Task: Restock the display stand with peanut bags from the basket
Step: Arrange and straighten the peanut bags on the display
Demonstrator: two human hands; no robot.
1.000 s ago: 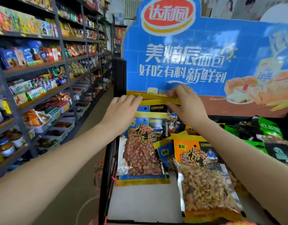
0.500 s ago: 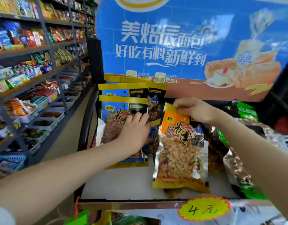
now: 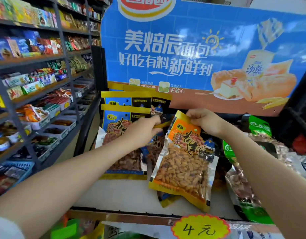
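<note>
1. An orange peanut bag [image 3: 184,163] is pinched at its top edge by the right hand [image 3: 204,120], the grip closed on the yellow header strip; the bag hangs tilted below that grip, over the white shelf of the display stand [image 3: 124,192].
2. The left hand [image 3: 142,131] is curled around a yellow strip just left of the right grip; whether that strip is firmly clamped cannot be told.
3. Blue peanut bags [image 3: 124,111] are stacked upright behind and left of the left grip, against the blue backboard [image 3: 183,49].
4. Green packets [image 3: 259,126] are seen right of the right grip.
5. A yellow price tag [image 3: 199,229] marked 4 元 is fixed to the shelf edge below the held bag.
</note>
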